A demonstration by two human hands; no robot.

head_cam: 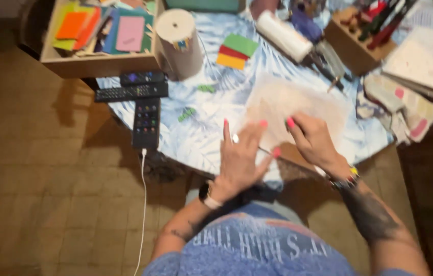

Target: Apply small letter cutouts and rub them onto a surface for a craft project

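Note:
A pale, brownish sheet of paper [293, 105] lies flat on the round table with a blue and white leaf-patterned cloth [201, 138]. My left hand [242, 158] rests at the sheet's near left corner with fingers spread, and a thin stick-like thing shows by its fingertips. My right hand [313, 140] presses on the sheet's near edge with fingers curled; whether it holds anything is unclear. The picture is blurred.
Remote controls [132, 92] and a dark phone [146, 122] with a white cable lie at the table's left. A paper roll [178, 41], coloured foam sheets [234, 51], a wooden tray of coloured sheets [99, 30], a tool box [354, 41] and papers [426, 56] crowd the back.

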